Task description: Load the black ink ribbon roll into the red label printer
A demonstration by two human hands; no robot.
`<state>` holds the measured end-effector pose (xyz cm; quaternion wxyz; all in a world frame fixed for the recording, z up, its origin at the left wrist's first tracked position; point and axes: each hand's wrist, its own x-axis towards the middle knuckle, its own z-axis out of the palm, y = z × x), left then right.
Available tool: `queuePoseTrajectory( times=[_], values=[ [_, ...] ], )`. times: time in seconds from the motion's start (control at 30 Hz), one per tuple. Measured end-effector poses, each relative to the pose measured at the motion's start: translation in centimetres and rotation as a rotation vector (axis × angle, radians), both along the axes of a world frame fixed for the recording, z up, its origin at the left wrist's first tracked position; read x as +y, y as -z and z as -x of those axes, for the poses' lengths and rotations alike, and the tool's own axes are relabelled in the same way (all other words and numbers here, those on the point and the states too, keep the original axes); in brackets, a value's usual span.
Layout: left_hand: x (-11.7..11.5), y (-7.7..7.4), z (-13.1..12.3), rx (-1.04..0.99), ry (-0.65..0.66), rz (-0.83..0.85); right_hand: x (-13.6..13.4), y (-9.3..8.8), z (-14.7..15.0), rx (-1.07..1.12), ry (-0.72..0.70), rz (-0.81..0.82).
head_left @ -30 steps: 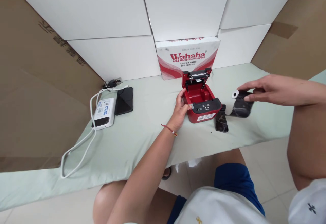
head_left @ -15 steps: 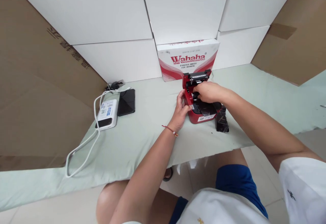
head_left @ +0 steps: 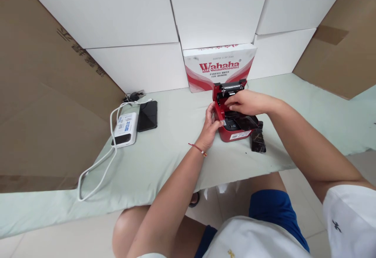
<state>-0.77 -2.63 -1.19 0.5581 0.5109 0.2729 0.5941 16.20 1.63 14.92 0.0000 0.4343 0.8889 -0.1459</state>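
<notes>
A red label printer (head_left: 227, 136) stands on the cloth with its lid (head_left: 230, 87) raised. My left hand (head_left: 210, 125) grips its left side, fingers along the outer wall and thumb on the front rim near a small grey piece. Over the open interior, my right hand (head_left: 242, 102) has its fingers bent downward; what lies between them is hidden. Glossy black film (head_left: 246, 123) slants from beneath that hand across the printer's right side. Beside the printer, a dark strip of crumpled film (head_left: 258, 139) hangs onto the cloth.
A white power bank (head_left: 125, 129) with a white cable (head_left: 98, 187) lies at left beside a black phone (head_left: 147, 116). Dark keys (head_left: 133, 96) sit behind them. A Wahaha carton (head_left: 220, 68) stands behind the printer. Brown cardboard panels (head_left: 44, 93) flank the table.
My right hand has lifted slightly from the printer's interior. The black film has shifted, uncovering more of the front bay. My left hand keeps its grip. The view has shifted slightly.
</notes>
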Motion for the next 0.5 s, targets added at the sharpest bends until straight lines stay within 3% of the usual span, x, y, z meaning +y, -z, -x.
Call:
queuePoseTrajectory(
  times=[0.07, 0.13, 0.23, 0.37, 0.5],
  values=[
    [0.1, 0.0, 0.0, 0.001, -0.007, -0.002, -0.5, -0.4, -0.7, 0.251, 0.081, -0.094],
    [0.1, -0.1, 0.0, 0.001, -0.019, 0.001, -0.6, -0.3, -1.0, 0.455, 0.184, -0.289],
    [0.1, -0.1, -0.1, 0.003, -0.037, 0.0, 0.3, 1.0, -1.4, 0.53, 0.235, -0.586],
    [0.1, 0.2, 0.1, 0.048, -0.059, 0.002, 1.1, 3.1, -2.5, 0.503, 0.193, -0.581],
    [0.0, 0.2, 0.4, 0.091, -0.134, -0.044, -1.0, 4.1, -3.7, 0.639, 0.203, -0.511]
  ],
)
